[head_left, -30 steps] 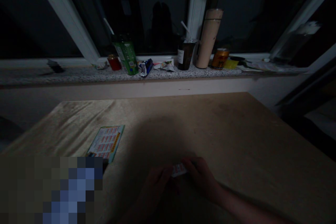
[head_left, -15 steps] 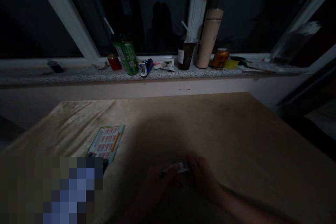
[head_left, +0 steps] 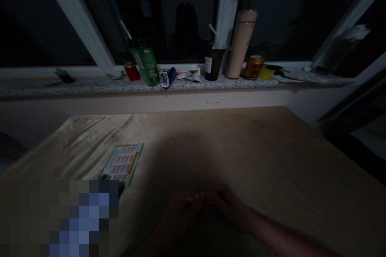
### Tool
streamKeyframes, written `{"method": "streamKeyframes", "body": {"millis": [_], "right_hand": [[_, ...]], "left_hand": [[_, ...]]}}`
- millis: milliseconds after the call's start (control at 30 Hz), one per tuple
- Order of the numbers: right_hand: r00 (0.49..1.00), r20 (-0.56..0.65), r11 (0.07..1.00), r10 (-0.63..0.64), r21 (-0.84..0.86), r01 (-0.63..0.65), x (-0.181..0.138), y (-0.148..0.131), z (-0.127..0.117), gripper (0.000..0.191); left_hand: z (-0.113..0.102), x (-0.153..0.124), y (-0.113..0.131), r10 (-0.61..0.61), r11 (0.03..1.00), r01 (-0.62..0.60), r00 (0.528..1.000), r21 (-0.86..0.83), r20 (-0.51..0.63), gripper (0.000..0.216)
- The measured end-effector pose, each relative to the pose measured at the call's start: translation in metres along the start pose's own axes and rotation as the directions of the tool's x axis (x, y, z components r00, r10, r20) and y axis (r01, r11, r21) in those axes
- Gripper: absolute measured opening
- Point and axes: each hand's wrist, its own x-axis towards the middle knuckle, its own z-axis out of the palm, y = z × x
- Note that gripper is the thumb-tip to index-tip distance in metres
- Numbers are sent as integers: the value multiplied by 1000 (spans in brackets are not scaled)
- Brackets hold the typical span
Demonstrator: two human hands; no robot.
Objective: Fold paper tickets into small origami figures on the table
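Head camera: the left hand (head_left: 182, 209) and the right hand (head_left: 231, 205) are together, low at the near side of the brown table (head_left: 259, 148). Both close on a small printed item (head_left: 197, 197), which sits between the fingers and is largely covered by them; low light prevents closer identification. Forward and left of the hands, well apart from them, a printed card (head_left: 122, 162) with red text blocks lies flat on the table. A speckled windowsill (head_left: 116, 87) runs behind the table. On it, from left to right, stand a red jar (head_left: 132, 72), a green cup (head_left: 146, 64) with a straw, a dark drink cup (head_left: 214, 63) with a straw, a tall pink flask (head_left: 240, 46) and an orange can (head_left: 254, 67). A blue wrapper (head_left: 170, 75) lies just right of the green cup.
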Motion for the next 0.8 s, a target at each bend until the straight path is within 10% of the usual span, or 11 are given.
{"method": "streamKeyframes", "body": {"millis": [400,600,800], "right_hand": [[994,-109,999,18,-40,-23,-2,12,5,42],[991,123,984,56,161,-75,4,2,0,37],[999,41,1000,-8,19,7,3,5,-1,35]], "left_hand": [[3,-4,-8,69,986,-46,987,161,-142,48],[4,-5,-10,65,974,-14,974,227,-218,48],[4,-7,-10,71,990,-32,956,139,-284,44]]}}
